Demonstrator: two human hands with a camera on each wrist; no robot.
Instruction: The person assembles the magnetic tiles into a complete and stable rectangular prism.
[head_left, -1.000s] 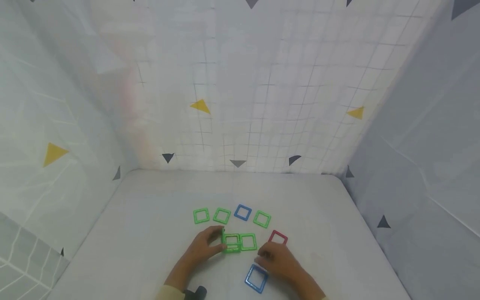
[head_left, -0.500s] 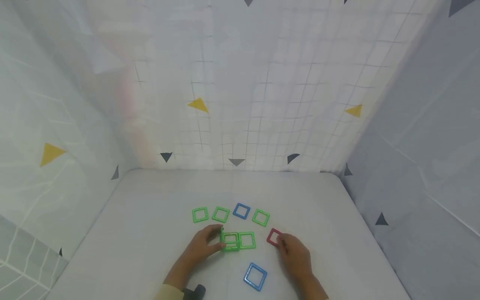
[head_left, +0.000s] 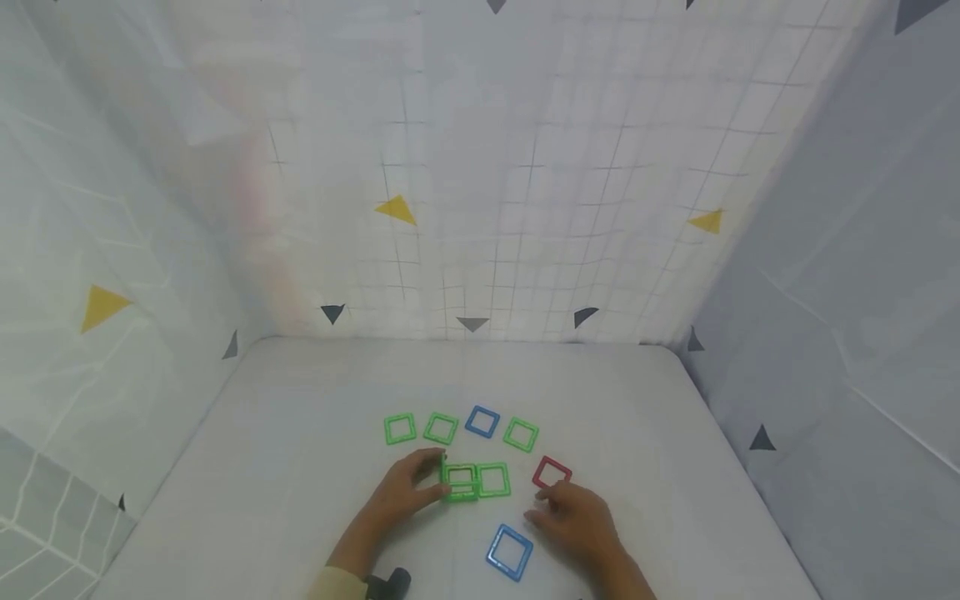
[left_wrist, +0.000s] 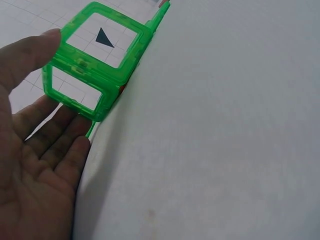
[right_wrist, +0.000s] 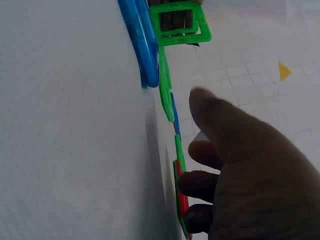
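Observation:
My left hand (head_left: 408,487) holds an upright box-like structure of green magnetic tiles (head_left: 461,483). In the left wrist view the thumb presses the near corner of the green magnetic tiles (left_wrist: 111,40), with the other fingers along their side. One flat green square tile (head_left: 494,480) adjoins the structure on its right. My right hand (head_left: 577,517) hovers just in front of a red square tile (head_left: 552,472), fingers loosely bent, thumb apart. Nothing shows between those fingers in the right wrist view. A blue square tile (head_left: 510,552) lies left of and nearer than the right hand.
Beyond the hands, a row of loose square tiles lies flat: a green tile (head_left: 400,428), a second green tile (head_left: 441,428), a blue tile (head_left: 482,422) and another green tile (head_left: 521,434). Pale sheets (head_left: 480,167) surround the white table (head_left: 300,392) at the back and sides.
My right hand moved right to the red tile, touched it half a second ago, then drew back left and nearer. The red tile stays on the table. My left hand keeps its hold.

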